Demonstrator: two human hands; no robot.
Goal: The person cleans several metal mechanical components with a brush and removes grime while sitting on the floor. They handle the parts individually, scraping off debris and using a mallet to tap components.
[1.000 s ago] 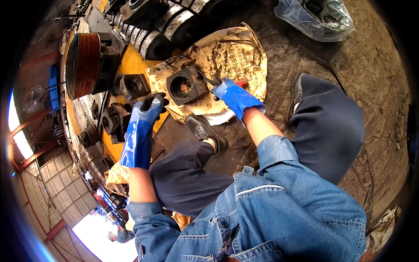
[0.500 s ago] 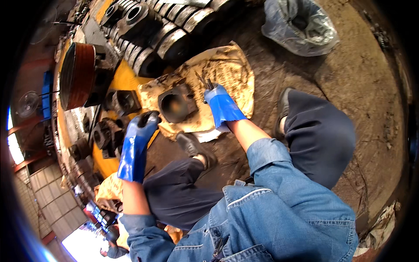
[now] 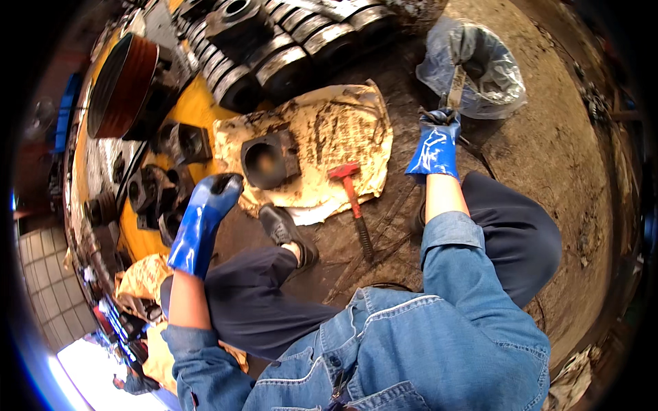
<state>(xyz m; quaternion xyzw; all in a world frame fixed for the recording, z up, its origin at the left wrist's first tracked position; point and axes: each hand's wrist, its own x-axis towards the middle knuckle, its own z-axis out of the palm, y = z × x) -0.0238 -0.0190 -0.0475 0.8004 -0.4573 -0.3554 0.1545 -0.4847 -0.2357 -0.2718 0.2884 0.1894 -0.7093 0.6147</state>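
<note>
My right hand, in a blue glove with blackened fingers, is closed around a flat, pale strip-like tool. The tool points up in front of a clear plastic bag; its exact kind does not show. To the left, my left hand, in a matching glove, has its fingers curled in, and whatever they may hold is hidden. Just beyond that hand, a square metal block with a round bore sits on an oil-stained, tan sack. A red-headed hammer lies with its head on the sack and its handle toward me.
Rows of dark, ribbed metal cylinders stand beyond the sack, another bored block on top. More blocks lie at left on a yellow surface, below a large reddish-brown drum. My shoe is near the sack.
My right hand has moved right, from over the sack to near the plastic bag, and the hammer now shows. My left hand has shifted slightly left, still curled. The view has shifted a little.
</note>
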